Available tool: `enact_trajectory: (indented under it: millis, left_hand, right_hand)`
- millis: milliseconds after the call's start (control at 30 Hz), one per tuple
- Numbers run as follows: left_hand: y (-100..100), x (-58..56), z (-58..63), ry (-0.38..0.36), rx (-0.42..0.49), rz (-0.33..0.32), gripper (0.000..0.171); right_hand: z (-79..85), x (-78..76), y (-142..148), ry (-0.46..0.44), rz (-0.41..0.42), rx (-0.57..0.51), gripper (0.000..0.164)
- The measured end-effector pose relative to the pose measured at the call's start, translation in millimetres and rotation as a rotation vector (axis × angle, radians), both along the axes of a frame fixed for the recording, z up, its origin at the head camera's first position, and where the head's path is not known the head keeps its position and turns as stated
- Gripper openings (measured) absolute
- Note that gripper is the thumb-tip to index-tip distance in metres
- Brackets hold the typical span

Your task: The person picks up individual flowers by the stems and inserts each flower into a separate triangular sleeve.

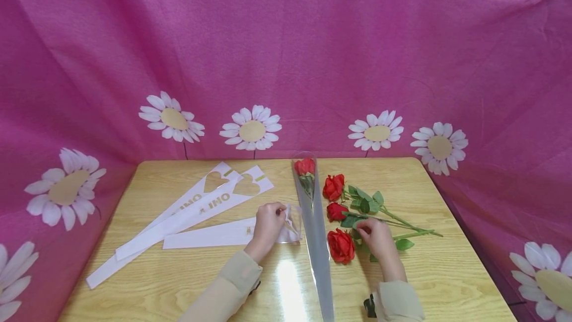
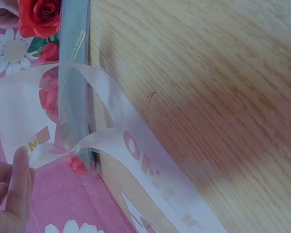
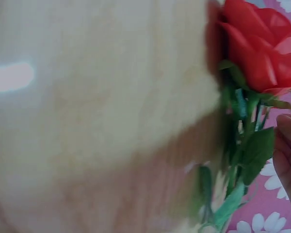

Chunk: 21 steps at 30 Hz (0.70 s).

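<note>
My left hand (image 1: 269, 223) pinches the wide end of a white printed flower sleeve (image 1: 210, 235). In the left wrist view this sleeve (image 2: 150, 155) bows apart at its mouth, fingertips at the gold lettering. My right hand (image 1: 380, 237) is among three red roses with green stems, its thumb and fingertips together at a leafy stem (image 1: 353, 221) of the middle rose (image 1: 336, 211). In the right wrist view the nearest rose (image 3: 259, 48) stands large in front, and the fingers (image 3: 287, 138) show at the right edge beside the leaves.
A rose in a clear and grey sleeve (image 1: 315, 232) lies lengthwise between the hands. Two white sleeves (image 1: 178, 220) with gold hearts overlap on the left. The far rose (image 1: 333, 187) lies at the back of the wooden table (image 1: 451, 272). Pink daisy cloth (image 1: 286, 63) hangs behind.
</note>
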State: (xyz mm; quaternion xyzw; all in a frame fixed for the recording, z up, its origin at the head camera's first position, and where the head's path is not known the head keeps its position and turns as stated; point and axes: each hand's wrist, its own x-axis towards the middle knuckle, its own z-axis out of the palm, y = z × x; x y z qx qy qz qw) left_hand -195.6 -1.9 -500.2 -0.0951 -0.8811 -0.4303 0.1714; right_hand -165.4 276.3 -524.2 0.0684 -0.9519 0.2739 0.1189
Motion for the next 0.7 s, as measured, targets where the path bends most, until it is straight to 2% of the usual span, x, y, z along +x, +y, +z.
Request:
enact_trajectory:
  millis: [200,400,700]
  left_hand:
    - [0,-0.5,-0.4,0.003,0.007,0.0,0.014]
    - [0,-0.1,0.2,-0.008,0.012,-0.007,0.012]
    - [-2,1.2,3.2,-0.05,0.035,-0.021,0.012]
  right_hand:
    - [-11.9,1.9,3,-0.076,0.027,0.038,0.003]
    - [-20.9,1.9,1,-0.046,0.056,0.053,0.009]
    - [-21.2,4.7,-2,-0.066,0.067,0.05,0.015]
